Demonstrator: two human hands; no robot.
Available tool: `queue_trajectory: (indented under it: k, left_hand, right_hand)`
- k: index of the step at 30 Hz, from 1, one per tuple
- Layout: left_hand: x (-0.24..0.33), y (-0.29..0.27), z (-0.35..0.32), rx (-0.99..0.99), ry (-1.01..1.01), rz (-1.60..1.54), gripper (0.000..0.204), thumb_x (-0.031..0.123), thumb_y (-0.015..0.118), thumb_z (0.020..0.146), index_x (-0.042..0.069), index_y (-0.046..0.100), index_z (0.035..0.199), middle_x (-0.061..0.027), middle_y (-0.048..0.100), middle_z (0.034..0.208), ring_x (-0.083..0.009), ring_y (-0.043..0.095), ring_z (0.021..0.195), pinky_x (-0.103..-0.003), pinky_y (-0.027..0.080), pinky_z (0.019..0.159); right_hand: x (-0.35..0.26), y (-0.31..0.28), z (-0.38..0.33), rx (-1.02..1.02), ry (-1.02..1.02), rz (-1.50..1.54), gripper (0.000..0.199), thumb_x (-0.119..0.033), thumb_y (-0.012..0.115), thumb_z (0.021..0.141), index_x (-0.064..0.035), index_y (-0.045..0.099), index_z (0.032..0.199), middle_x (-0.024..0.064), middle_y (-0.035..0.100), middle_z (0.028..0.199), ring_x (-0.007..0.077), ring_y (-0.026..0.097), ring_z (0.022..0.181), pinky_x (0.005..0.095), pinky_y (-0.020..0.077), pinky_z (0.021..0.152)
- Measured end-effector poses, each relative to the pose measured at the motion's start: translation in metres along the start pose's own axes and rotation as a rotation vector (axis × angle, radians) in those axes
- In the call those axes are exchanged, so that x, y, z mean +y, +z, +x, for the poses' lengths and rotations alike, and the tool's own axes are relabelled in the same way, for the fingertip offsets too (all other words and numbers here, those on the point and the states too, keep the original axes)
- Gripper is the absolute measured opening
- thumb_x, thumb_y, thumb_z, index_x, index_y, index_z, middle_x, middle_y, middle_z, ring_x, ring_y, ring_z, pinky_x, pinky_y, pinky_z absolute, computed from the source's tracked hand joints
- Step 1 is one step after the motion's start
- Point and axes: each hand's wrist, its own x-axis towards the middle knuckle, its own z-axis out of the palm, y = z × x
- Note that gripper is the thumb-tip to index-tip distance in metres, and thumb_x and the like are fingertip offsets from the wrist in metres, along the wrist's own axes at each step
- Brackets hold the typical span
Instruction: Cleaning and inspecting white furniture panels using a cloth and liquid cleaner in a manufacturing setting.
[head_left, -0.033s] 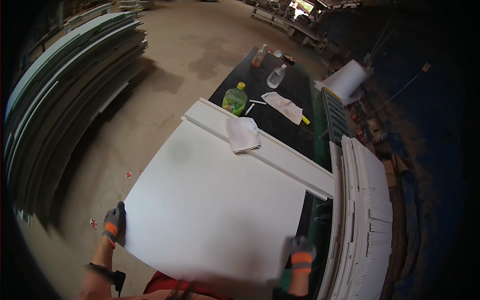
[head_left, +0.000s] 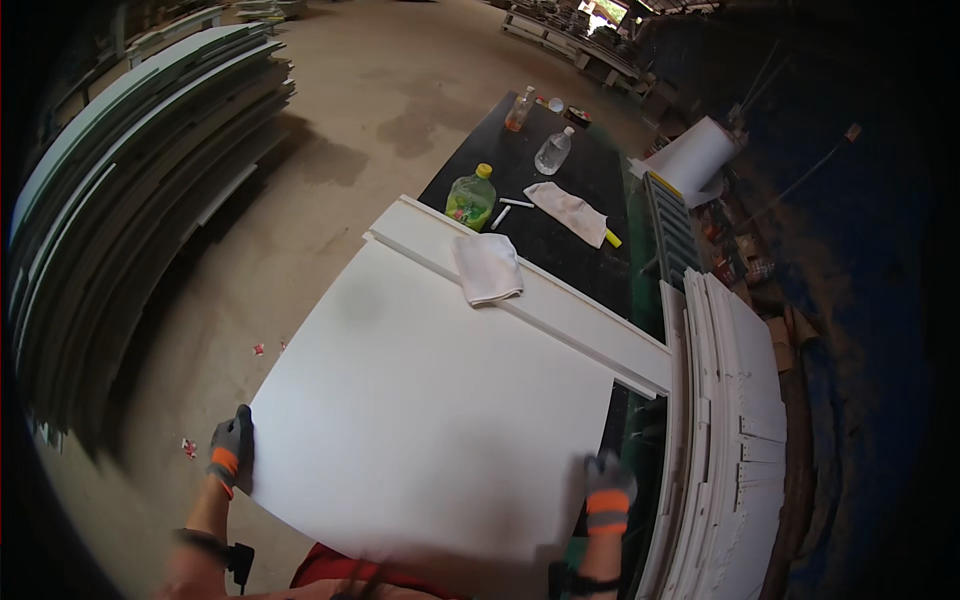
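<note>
At far left on the floor stands a stack of boards (head_left: pixel 130 190). The person's left hand (head_left: pixel 231 444), in a grey-and-orange glove, is closed on the left edge of a large white panel (head_left: pixel 430 400). That panel lies in the near middle, its far edge along a long white board (head_left: pixel 590 330). Beyond this board, a yellow-capped green bottle (head_left: pixel 468 203) stands upright on the black tabletop (head_left: pixel 480 150); just right of it, a folded cloth (head_left: pixel 488 270) rests partly on the board. The gloved right hand (head_left: pixel 608 480) is at the panel's near right edge; blur leaves me unable to tell whether it grips. Farther right stand stacked white panels (head_left: pixel 740 400).
</note>
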Motion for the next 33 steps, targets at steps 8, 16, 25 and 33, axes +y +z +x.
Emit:
queue_trajectory:
  k: [8, 16, 25, 33]
  left_hand:
    - [0.019, 0.0, -0.005, 0.014, -0.025, 0.07, 0.066, 0.057, 0.033, 0.092, 0.0, 0.067, 0.088, -0.0246, 0.066, 0.09, -0.0419, 0.062, 0.09, -0.045, 0.046, 0.081]
    - [0.027, -0.002, -0.007, 0.068, -0.072, 0.159, 0.067, 0.057, 0.032, 0.091, 0.0, 0.067, 0.088, -0.0244, 0.065, 0.089, -0.0427, 0.062, 0.091, -0.045, 0.046, 0.081]
    - [0.052, -0.007, -0.006, 0.079, -0.125, 0.151, 0.064, 0.056, 0.035, 0.09, -0.001, 0.066, 0.089, -0.0237, 0.065, 0.085, -0.0407, 0.063, 0.089, -0.042, 0.046, 0.082]
    - [0.048, -0.019, -0.003, -0.123, -0.099, 0.105, 0.066, 0.058, 0.034, 0.092, -0.001, 0.064, 0.09, -0.024, 0.064, 0.088, -0.0362, 0.063, 0.088, -0.041, 0.046, 0.084]
  right_hand:
    - [-0.222, 0.023, 0.215, 0.145, -0.295, 0.407, 0.075, -0.044, 0.072, 0.077, -0.0016, 0.046, 0.133, 0.0199, 0.05, 0.134, 0.0357, 0.047, 0.126, 0.0419, 0.0396, 0.104]
    - [-0.331, 0.064, 0.278, -0.036, -0.125, 0.233, 0.079, -0.059, 0.069, 0.074, -0.0068, 0.05, 0.13, 0.0143, 0.045, 0.137, 0.0305, 0.039, 0.133, 0.0432, 0.0356, 0.108]
    - [-0.314, 0.065, 0.277, -0.016, 0.098, 1.568, 0.055, -0.012, 0.075, 0.08, 0.0025, 0.053, 0.128, 0.0129, 0.063, 0.113, 0.0226, 0.061, 0.099, 0.0342, 0.052, 0.082]
    - [-0.311, 0.035, 0.167, -0.162, -0.237, 1.343, 0.053, -0.011, 0.072, 0.082, 0.0019, 0.052, 0.13, 0.0137, 0.061, 0.122, 0.0255, 0.059, 0.109, 0.0325, 0.0477, 0.092]
